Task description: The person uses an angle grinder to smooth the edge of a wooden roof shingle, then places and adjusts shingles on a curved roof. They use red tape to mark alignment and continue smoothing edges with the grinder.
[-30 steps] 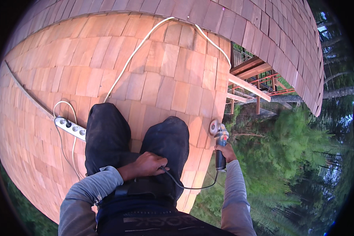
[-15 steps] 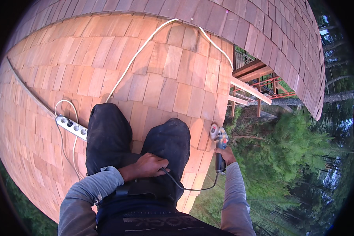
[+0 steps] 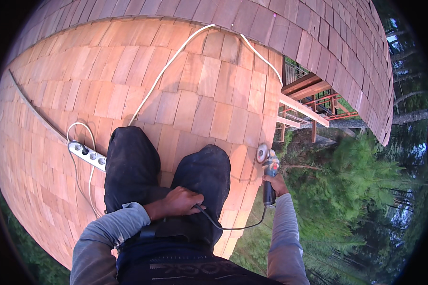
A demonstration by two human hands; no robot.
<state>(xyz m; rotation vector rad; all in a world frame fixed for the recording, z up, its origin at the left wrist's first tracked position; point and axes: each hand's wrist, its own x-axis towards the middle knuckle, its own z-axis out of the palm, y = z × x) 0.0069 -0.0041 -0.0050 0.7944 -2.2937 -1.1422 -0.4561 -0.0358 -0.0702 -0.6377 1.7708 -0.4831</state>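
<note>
I kneel on a curved roof of wooden shingles (image 3: 199, 95), my dark-trousered knees in the middle of the view. My right hand (image 3: 277, 183) grips an angle grinder (image 3: 269, 173) at the roof's right edge, its round disc (image 3: 262, 153) against the shingle edge. The grinder's black cord (image 3: 233, 227) loops back to my left hand (image 3: 178, 203), which rests on my thigh with its fingers closed on the cord.
A white power strip (image 3: 87, 155) lies on the shingles left of my left knee, with a white cable (image 3: 176, 54) running up across the roof. Beyond the right edge the roof drops to a wooden platform with red railing (image 3: 318, 111) and trees far below.
The grinder and my right hand have stayed at the roof edge. My left hand remains on my thigh. The view has shifted only slightly.
</note>
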